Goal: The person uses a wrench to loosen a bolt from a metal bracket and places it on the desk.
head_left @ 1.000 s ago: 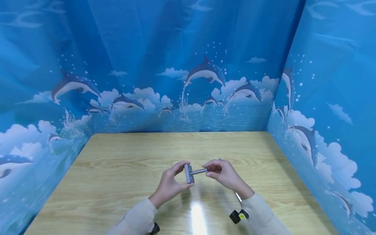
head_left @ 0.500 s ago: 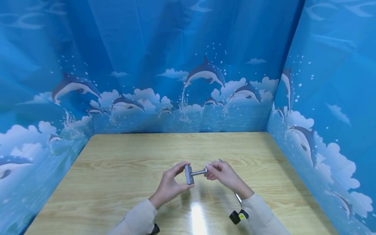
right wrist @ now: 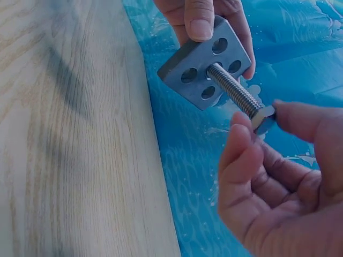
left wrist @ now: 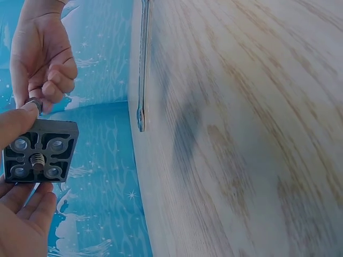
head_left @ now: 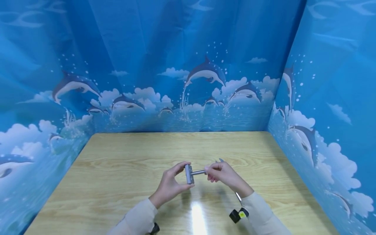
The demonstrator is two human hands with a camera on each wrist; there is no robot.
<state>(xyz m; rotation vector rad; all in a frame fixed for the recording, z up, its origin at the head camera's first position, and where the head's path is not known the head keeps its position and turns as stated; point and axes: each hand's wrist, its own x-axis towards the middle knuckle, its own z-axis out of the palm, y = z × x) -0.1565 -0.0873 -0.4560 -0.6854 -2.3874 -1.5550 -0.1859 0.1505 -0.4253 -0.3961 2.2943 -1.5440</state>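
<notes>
My left hand (head_left: 170, 186) grips a grey square plate (head_left: 189, 174) by two opposite edges, thumb against fingers, above the table. The plate has several round holes around a central one, seen best in the right wrist view. A threaded hex bolt (right wrist: 237, 91) runs through the plate's middle, and its tip (left wrist: 37, 161) pokes out of the ribbed back face. At the bolt's other end, my right hand (head_left: 227, 176) pinches the hex head (right wrist: 263, 119) between thumb and fingertips. A good length of thread shows between plate and head.
A long metal wrench (left wrist: 143, 69) lies on the wooden table (head_left: 132, 156), mostly hidden under my right hand and wrist in the head view. Blue dolphin-print sheets (head_left: 147, 81) stand at the back and sides. A black wrist camera (head_left: 235, 216) hangs by my right sleeve.
My right fingers have shifted around the bolt head, from curled under it to pinching with the hand rolled over. The left hand and plate have hardly moved.
</notes>
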